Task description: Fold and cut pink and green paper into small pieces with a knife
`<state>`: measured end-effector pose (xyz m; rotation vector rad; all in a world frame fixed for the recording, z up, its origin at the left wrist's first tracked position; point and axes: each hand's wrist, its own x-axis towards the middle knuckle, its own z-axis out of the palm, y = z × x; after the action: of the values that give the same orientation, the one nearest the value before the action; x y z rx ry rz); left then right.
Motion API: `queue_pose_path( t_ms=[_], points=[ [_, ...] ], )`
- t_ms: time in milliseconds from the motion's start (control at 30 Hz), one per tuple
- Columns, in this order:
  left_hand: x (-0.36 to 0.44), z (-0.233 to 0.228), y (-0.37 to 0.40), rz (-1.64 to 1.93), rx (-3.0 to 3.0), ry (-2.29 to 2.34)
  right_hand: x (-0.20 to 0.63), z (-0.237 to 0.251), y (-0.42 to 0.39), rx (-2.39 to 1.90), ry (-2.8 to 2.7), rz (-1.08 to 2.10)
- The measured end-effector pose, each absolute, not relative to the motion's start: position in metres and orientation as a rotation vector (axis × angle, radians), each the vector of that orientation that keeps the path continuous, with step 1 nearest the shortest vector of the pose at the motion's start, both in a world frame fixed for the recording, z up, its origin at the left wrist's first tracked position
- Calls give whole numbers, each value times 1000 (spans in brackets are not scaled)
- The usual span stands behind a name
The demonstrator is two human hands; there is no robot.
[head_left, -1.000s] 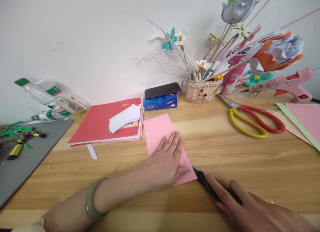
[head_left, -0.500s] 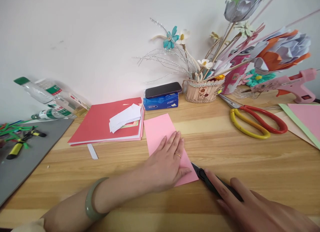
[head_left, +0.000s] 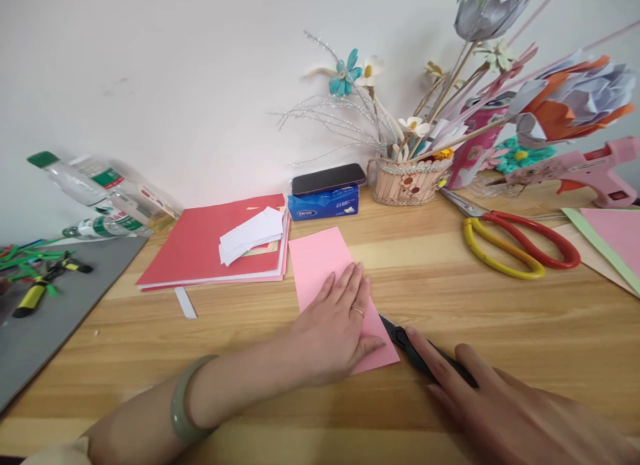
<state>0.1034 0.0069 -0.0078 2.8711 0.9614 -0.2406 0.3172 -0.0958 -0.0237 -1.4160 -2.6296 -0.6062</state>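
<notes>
Cutting step: the left hand point(head_left: 333, 331) lies flat, open, on the pink rectangular paper sheet point(head_left: 323, 268). The right hand point(head_left: 500, 411) presses a black utility knife point(head_left: 400, 336) at the sheet's 4 o'clock edge; its closure cannot be told. Next move needs steady pressure.

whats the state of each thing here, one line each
left hand: open, pressed flat on the pink paper
pink paper: flat on the table, pinned by the hand
right hand: gripping the black cutter
black cutter: tip against the paper's right edge
red and yellow scissors: closed, lying flat, untouched
phone: screen dark, lying on the tissue pack
tissue pack: closed
bottles: capped, lying down
</notes>
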Motion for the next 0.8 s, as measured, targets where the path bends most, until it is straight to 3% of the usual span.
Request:
queue_pose_path(
  t_ms=[800],
  points=[
    [107,-1,6,-296,2795,1003,306,-14,-83,-1463,-2606,-621]
  ],
)
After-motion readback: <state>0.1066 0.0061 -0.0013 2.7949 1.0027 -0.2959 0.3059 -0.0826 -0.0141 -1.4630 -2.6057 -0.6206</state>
